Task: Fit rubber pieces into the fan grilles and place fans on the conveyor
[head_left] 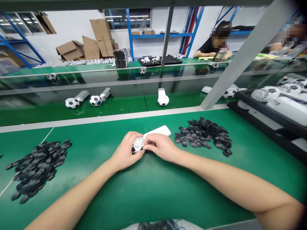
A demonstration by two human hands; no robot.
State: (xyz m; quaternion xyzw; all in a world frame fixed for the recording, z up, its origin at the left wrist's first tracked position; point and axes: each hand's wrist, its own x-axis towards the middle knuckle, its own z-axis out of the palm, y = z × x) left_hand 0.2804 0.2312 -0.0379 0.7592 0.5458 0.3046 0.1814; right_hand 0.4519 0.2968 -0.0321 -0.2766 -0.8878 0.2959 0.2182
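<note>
- Hands meet at the middle of the green surface (153,191), both closed around one small fan.
- Left hand (124,153) cups the fan's ball-shaped head (137,144), a white lattice with a dark patch showing at its lower left.
- Right hand (161,147) has its fingertips pinched on the head's right side, touching the left hand's fingers.
- White handle (159,131) of the fan sticks out behind the hands, pointing up and to the right, lying low over the surface.
- Pile of black pieces (203,134) lies just right of the hands; a second black pile (35,166) lies well apart to the left.
- Conveyor belt (120,107) beyond the surface carries finished football-patterned fans (96,100).
- Black tray (275,118) at the right edge holds more white fan parts.
- Another person (216,48) sits at a far bench, head down.
</note>
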